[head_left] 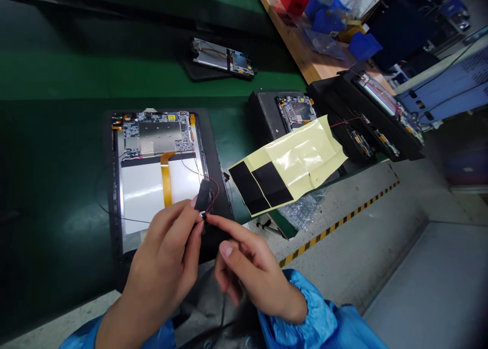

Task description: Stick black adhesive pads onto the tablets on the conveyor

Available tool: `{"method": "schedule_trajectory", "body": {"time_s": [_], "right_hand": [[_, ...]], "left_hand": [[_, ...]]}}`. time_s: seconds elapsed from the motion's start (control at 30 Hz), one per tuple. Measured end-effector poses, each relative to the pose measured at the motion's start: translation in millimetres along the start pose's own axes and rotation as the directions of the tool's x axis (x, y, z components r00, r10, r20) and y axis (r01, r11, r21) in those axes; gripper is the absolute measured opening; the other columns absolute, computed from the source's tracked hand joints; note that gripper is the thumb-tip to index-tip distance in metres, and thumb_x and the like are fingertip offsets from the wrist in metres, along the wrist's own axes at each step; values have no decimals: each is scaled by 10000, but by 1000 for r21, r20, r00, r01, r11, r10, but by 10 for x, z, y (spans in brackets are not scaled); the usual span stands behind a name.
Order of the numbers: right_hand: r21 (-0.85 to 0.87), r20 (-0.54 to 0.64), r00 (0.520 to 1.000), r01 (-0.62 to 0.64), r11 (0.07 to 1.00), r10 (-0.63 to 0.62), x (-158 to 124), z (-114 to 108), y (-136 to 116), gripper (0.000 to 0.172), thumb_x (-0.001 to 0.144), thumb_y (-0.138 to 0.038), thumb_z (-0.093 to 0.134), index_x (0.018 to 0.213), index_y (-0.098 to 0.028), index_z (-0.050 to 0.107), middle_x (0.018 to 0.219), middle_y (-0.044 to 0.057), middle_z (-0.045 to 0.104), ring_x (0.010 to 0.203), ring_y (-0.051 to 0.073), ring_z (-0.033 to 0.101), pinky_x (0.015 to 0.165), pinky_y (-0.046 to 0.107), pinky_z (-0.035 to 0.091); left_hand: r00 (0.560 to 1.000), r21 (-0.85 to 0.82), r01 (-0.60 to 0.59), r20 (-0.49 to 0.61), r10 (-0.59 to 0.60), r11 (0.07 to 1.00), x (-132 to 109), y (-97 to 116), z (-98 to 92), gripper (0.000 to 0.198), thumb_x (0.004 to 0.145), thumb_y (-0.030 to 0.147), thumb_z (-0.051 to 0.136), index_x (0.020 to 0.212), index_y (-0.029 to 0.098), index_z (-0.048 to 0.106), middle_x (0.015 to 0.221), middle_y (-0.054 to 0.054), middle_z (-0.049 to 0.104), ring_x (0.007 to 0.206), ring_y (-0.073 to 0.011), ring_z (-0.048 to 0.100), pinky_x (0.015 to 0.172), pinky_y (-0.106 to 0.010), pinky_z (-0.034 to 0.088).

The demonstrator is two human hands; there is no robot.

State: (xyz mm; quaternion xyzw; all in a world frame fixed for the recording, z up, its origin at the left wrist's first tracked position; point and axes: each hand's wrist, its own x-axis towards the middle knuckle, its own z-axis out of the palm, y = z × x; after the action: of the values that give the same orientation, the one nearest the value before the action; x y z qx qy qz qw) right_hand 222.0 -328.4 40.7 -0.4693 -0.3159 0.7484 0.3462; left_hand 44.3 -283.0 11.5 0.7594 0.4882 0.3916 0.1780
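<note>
My left hand (168,252) is closed in a pinch over the lower right corner of an opened tablet (143,186) with a bare circuit board and white battery cells. A black adhesive strip (203,194) sticks up from its fingertips. Beside the strip, at the fingertips, is a small dark part (204,215), too small to name, close to thin red and black wires (217,189) running from the board. My right hand (251,267) reaches in with its index fingertip against that small part. Its thumb stands apart, and the other fingers are loosely bent.
A yellow backing sheet (305,153) with black adhesive pieces (261,189) lies to the right, overhanging the green bench (53,186). Another opened device (223,57) rests farther back. More boards lie on black foam (265,115) at right. Bins (293,1) stand on a wooden surface.
</note>
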Motion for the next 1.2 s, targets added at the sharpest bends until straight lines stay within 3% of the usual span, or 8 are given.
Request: {"method": "schedule_trajectory", "body": {"time_s": [0.23,0.37,0.57,0.67,0.8,0.93,1.1,1.2], "right_hand": [[128,-21,1000,-19,992,21,31,-29,28,685,1062,-603,680,1596,-182,596,656,-68,645,403,44,482,394,137,405],[147,-7,1000,-24,989,26,34,-90,-19,662,1065,-580,679,1588,-182,597,672,-58,668,393,52,501,389,149,413],[-169,-169,962,186,968,-214,-18,-114,-71,512,1132,-539,579,1473,-183,716,674,-53,596,459,66,484,436,182,385],[-506,-92,931,262,822,-353,-49,-114,-82,454,1158,-455,535,1394,-160,785,772,26,720,556,105,569,525,236,462],[-814,111,907,317,487,-406,-42,-101,-176,534,1170,-412,475,1551,-92,666,886,115,834,646,178,686,626,307,540],[-943,220,915,288,168,-337,-3,-114,-313,565,1201,-410,374,1572,-82,645,794,122,831,583,200,701,562,302,514],[-888,324,828,433,155,-457,73,-195,-338,425,1173,-265,427,1292,-72,786,998,164,870,750,208,802,677,307,614],[-874,371,747,481,64,-551,123,-208,-293,419,1174,-270,421,1350,-59,738,902,120,852,690,184,775,607,286,583]], "left_hand": [[1000,37,9,-7,-9,999,-30,-5,2,84,1057,208,574,1110,236,633,1086,-95,738,1062,-259,760,925,-391,671],[995,55,-101,17,100,993,-19,-5,11,286,1059,143,575,1331,228,567,1161,-93,775,1055,-228,795,907,-328,676],[994,13,-89,68,88,996,-39,-2,-6,482,1078,145,538,1543,232,448,1185,-76,815,1072,-215,831,911,-316,697],[994,-93,21,112,-11,995,-101,-8,-110,585,1073,184,555,1626,287,396,1247,-49,821,1122,-227,831,967,-359,714],[972,-334,233,50,-230,913,-174,0,-291,669,1067,126,545,1652,415,396,1279,19,822,1158,-221,826,1115,-438,692],[984,-259,177,41,-172,949,-198,-40,-328,742,1042,108,577,1674,446,383,1170,44,847,1164,-213,824,1103,-414,691],[993,-80,-31,108,39,996,-160,-132,-262,735,1059,180,543,1737,282,278,1184,-38,842,1167,-223,821,993,-335,690],[984,57,-111,147,102,992,-115,-133,-253,641,1065,222,512,1682,241,342,1168,-45,848,1142,-272,827,1017,-405,688]]}}
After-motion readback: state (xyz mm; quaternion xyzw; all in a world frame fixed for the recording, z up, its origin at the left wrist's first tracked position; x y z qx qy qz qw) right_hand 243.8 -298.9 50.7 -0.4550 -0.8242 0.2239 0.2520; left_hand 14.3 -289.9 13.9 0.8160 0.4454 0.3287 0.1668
